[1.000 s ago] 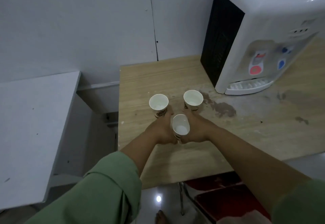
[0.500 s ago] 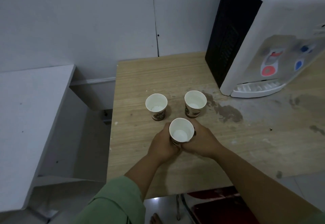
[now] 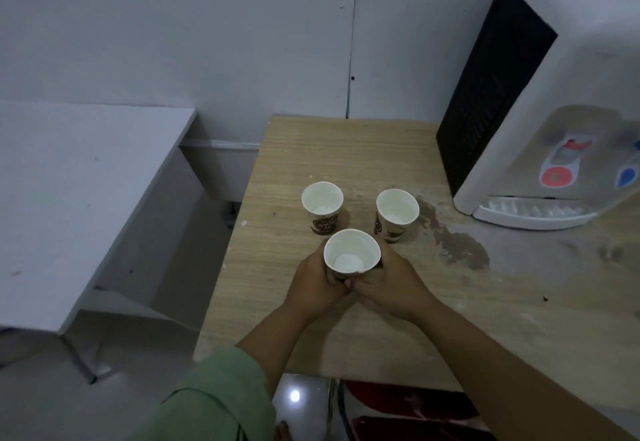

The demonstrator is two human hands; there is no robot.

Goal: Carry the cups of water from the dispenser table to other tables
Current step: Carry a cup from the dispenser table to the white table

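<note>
Three white paper cups with brown print are on or above the wooden dispenser table (image 3: 346, 149). The nearest cup (image 3: 351, 250), with water in its bottom, is held between both hands: my left hand (image 3: 313, 284) wraps its left side and my right hand (image 3: 391, 284) its right side. Behind it stand the left cup (image 3: 322, 199) and the right cup (image 3: 397, 207), both upright on the table and untouched. The white water dispenser (image 3: 554, 94) with red and blue taps stands at the table's right.
A white table (image 3: 69, 198) stands to the left, with a gap of floor between it and the wooden table. A wet stain (image 3: 457, 246) spreads on the wood near the dispenser's drip tray (image 3: 530, 212). A red chair (image 3: 408, 409) sits under the table's near edge.
Both hands have closed on the nearest cup and drawn it back toward me, away from the other two cups. The view has shifted closer and to the left.
</note>
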